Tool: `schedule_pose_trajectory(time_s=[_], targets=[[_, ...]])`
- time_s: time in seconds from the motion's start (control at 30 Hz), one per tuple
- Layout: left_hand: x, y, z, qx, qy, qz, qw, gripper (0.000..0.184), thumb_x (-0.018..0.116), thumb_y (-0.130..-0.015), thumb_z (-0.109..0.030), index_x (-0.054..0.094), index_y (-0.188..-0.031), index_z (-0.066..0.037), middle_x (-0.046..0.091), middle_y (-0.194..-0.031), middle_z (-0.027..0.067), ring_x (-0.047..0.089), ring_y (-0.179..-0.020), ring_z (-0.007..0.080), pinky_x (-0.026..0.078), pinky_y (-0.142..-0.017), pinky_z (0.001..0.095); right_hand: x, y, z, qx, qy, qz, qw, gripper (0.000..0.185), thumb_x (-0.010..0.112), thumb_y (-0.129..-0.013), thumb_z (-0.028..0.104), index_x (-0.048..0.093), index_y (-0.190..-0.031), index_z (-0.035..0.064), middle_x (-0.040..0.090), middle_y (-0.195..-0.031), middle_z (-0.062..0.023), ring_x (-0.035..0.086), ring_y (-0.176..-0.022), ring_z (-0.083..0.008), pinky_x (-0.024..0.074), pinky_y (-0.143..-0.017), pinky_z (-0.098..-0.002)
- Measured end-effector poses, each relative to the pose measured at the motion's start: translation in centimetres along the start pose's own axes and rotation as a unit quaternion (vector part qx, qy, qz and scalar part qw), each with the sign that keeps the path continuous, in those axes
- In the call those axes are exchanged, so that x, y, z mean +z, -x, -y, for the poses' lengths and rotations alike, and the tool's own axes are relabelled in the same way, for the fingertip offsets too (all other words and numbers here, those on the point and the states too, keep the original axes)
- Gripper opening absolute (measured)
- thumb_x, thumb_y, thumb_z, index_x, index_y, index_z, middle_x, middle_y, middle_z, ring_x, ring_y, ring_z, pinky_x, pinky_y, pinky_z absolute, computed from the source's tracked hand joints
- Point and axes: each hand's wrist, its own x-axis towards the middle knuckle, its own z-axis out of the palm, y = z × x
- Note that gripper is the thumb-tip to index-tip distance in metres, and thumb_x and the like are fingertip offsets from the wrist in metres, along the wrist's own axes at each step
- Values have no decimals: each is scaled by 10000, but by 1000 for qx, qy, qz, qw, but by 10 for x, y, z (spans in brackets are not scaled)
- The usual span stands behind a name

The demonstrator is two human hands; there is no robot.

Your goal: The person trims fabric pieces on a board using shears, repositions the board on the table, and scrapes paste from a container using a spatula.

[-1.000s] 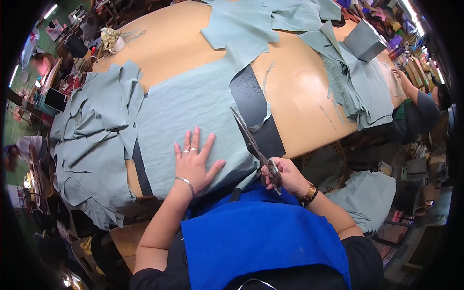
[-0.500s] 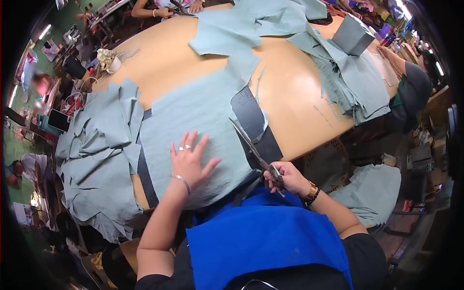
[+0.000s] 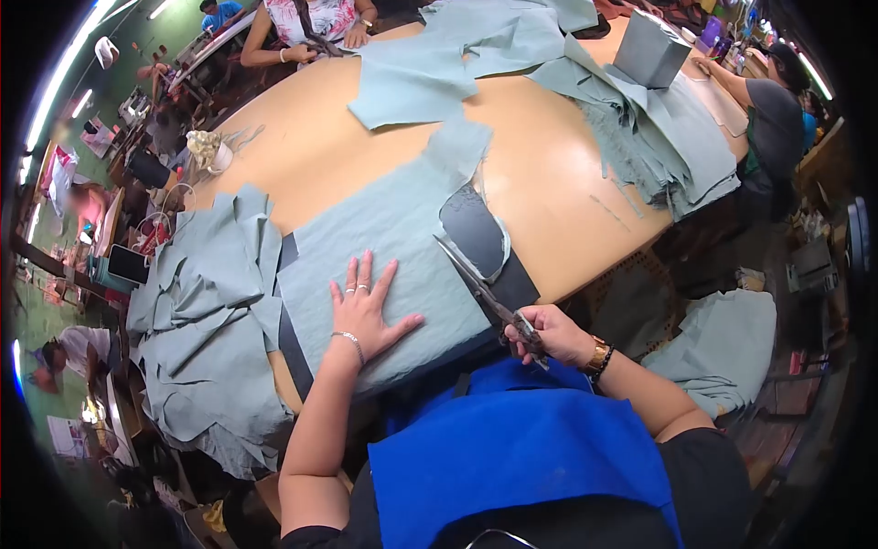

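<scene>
A pale grey-green cloth (image 3: 402, 229) lies spread over a dark board or sheet (image 3: 519, 288) at the near edge of the table. My left hand (image 3: 370, 316) rests flat on this cloth, fingers apart, with rings and a bracelet showing. Wrapped round the handles of a pair of scissors (image 3: 487, 295) is my right hand (image 3: 551, 335). The blades point up and left, by the cloth's right edge. Beside them a narrow curved strip of cloth (image 3: 501, 252) lies over the dark board.
Rumpled grey-green cloths (image 3: 206, 311) hang over the table's left edge. A cloth stack (image 3: 672, 156) and a grey box (image 3: 651, 50) are at the right. Cut cloth (image 3: 407, 78) lies at the far side, where a person works. Another person (image 3: 777, 110) stands right; more cloth (image 3: 718, 348) hangs below.
The camera view has shifted and tilted up a little. My left hand has flattened onto the cloth with its fingers stretched. The scissors stay in my right hand, nearly in the same place.
</scene>
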Motion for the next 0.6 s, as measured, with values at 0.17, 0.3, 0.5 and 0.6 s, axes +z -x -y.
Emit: schedule_pose_trajectory(time_s=[0.17,0.3,0.5,0.6], targets=[[1,8,-9,-7,-5,-2,1000,997,565,-705,-779,309,-1501,-237,138,-1583,187,101,-1458,397,108,-1084,683,-1,1,2,-2,2,11,1000,154,653,-909,200,624,-913,48,617,-724,-13,593,-615,-58,524,-562,-215],[1,17,-19,-9,3,3,1000,989,572,-711,-768,310,-1501,-233,136,-1584,186,101,-1458,398,114,-1082,684,1,-2,3,3,-6,4,1000,98,647,-886,137,611,-890,46,631,-742,-32,620,-632,-79,545,-581,-225],[-5,-1,-16,-23,-9,31,999,973,575,-721,-757,310,-1500,-237,127,-1589,171,94,-1460,396,127,-1083,680,-1,0,-1,-13,1,10,1000,198,682,-899,228,629,-922,39,623,-736,-11,591,-618,-51,522,-554,-213],[-5,-44,13,68,-38,-21,997,981,565,-717,-771,304,-1501,-243,123,-1589,176,89,-1460,400,139,-1091,669,-1,0,-4,-14,-6,8,1000,150,663,-901,190,624,-906,45,629,-735,-26,610,-623,-67,537,-561,-223]])
